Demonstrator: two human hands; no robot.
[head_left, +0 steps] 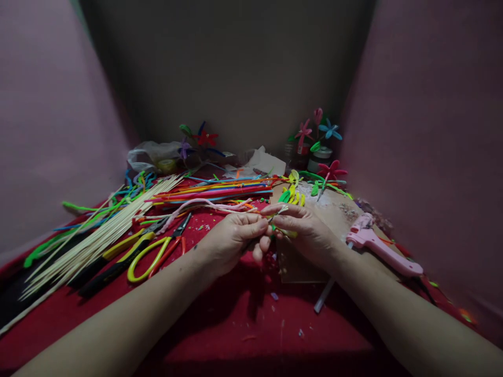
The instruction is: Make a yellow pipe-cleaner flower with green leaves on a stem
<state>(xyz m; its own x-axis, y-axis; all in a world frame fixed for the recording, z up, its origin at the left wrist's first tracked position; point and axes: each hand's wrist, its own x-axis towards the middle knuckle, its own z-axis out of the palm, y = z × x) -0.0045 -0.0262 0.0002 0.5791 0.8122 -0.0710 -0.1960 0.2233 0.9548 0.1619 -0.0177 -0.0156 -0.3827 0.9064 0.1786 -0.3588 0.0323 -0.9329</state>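
Observation:
Over the middle of the table, my left hand (245,233) pinches with thumb and forefinger at a thin pale-tipped stem (283,208). My right hand (308,230) meets it from the other side, its thumb and fingers closed round the same small piece. Most of that piece is hidden by the fingers, so its kind is unclear. A bit of green shows between the hands. Just behind them lie yellow pipe-cleaner loops (299,199) and a green pipe-cleaner leaf (284,196), at the edge of a cardboard sheet (334,209).
On the left lie thin wooden sticks (118,230), pliers (118,262), scissors (151,259) and coloured pipe cleaners (220,191). A pink glue gun (381,243) rests on the right, near my forearm. Pipe-cleaner flowers (330,129) stand in jars at the back. Red cloth (236,314) covers the table.

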